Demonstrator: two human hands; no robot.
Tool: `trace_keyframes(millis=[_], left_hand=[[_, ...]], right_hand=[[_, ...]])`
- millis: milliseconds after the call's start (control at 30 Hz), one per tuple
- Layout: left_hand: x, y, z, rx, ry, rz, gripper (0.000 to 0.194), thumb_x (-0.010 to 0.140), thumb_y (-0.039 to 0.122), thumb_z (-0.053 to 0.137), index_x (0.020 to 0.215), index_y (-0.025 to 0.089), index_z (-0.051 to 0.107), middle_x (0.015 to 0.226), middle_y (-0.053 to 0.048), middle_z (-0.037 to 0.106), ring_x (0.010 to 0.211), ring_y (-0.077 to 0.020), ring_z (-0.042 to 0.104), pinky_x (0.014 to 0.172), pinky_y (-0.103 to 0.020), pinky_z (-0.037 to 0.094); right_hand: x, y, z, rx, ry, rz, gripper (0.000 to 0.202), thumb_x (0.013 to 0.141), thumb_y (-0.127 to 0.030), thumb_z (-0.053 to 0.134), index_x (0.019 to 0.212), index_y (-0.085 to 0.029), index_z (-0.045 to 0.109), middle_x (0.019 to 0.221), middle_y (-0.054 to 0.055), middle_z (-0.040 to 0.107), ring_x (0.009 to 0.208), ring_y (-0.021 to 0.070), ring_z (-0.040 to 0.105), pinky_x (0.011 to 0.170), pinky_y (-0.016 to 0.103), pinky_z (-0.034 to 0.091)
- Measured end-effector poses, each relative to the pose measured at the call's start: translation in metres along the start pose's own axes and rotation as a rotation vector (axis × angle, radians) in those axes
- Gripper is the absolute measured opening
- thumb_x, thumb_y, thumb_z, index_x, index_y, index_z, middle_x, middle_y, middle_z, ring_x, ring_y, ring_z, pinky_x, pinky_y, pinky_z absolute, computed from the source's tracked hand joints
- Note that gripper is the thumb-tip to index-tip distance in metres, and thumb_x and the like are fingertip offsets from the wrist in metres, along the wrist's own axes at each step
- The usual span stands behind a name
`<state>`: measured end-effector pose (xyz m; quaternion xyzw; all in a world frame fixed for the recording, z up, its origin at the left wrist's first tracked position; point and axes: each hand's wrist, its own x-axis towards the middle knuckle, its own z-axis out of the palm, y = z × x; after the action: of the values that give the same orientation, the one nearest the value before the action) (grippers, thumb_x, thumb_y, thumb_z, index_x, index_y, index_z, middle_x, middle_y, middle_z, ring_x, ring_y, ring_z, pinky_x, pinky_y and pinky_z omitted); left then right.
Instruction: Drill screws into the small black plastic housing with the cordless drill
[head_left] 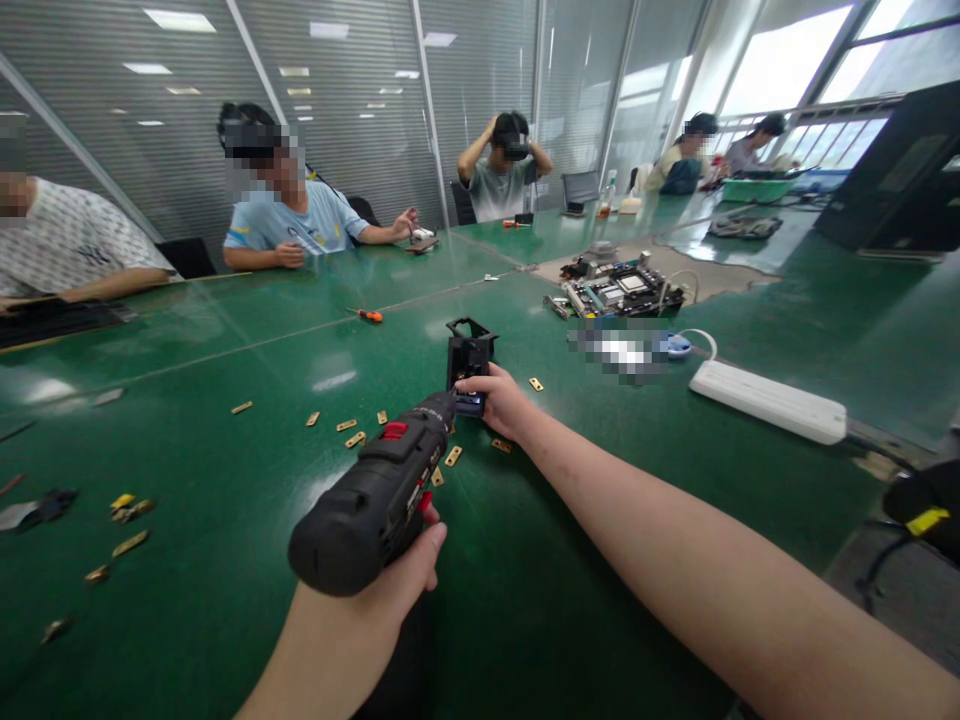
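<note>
My left hand [409, 575] is wrapped round the grip of a black cordless drill [367, 500] with red switches. The drill's chuck points away from me, and its tip reaches a black plastic frame [470, 345]. My right hand [504, 400] grips this frame at its near right side and holds it upright on the green table. The exact contact between the tip and the frame is too small to make out. Around the frame lie several small brass plates [454, 456] with holes.
An orange screwdriver [370, 316] lies beyond the drill. To the right are a circuit board [622, 285], a white power strip [769, 400] and a black case [892, 180]. Metal scraps [131, 510] lie at left. Several people sit round the table [225, 620].
</note>
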<state>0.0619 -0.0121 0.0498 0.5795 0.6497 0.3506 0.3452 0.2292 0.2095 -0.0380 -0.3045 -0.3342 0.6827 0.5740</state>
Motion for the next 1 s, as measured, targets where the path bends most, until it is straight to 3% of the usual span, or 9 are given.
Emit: trace_keyframes(millis=[367,567,767,1000], left_hand=[[-0.001,0.004,-0.002,-0.002,-0.025,-0.015,0.029,0.089,0.057,0.073,0.083,0.029,0.073,0.066,0.004,0.074,0.071,-0.0285,0.075,0.078,-0.044,0.057],[-0.001,0.007,-0.002,0.016,-0.028,-0.017,0.03,0.089,0.057,0.071,0.08,0.028,0.073,0.065,0.003,0.073,0.07,-0.0297,0.076,0.077,-0.044,0.059],[0.002,-0.003,-0.003,0.031,-0.028,0.013,0.03,0.091,0.056,0.072,0.081,0.028,0.076,0.064,0.003,0.074,0.068,-0.0294,0.077,0.075,-0.043,0.06],[0.004,-0.011,0.0,0.016,-0.005,0.038,0.029,0.09,0.056,0.072,0.081,0.029,0.077,0.063,0.002,0.074,0.066,-0.0286,0.076,0.074,-0.042,0.061]], right_hand=[[-0.001,-0.001,0.001,0.011,0.013,0.014,0.045,0.048,-0.02,0.091,0.085,-0.021,0.066,0.074,-0.003,0.074,0.072,0.0176,0.068,0.07,0.033,0.057],[-0.001,-0.005,0.003,0.101,0.035,0.069,0.041,0.058,-0.026,0.093,0.09,-0.021,0.067,0.076,-0.001,0.074,0.072,0.0191,0.069,0.068,0.034,0.06],[-0.001,-0.005,0.004,0.145,0.053,0.096,0.036,0.068,-0.03,0.093,0.092,-0.022,0.068,0.079,0.001,0.076,0.072,0.021,0.07,0.07,0.036,0.061],[0.002,-0.003,0.004,0.157,0.053,0.116,0.035,0.068,-0.033,0.092,0.093,-0.022,0.07,0.08,0.002,0.077,0.072,0.0221,0.07,0.069,0.036,0.061]])
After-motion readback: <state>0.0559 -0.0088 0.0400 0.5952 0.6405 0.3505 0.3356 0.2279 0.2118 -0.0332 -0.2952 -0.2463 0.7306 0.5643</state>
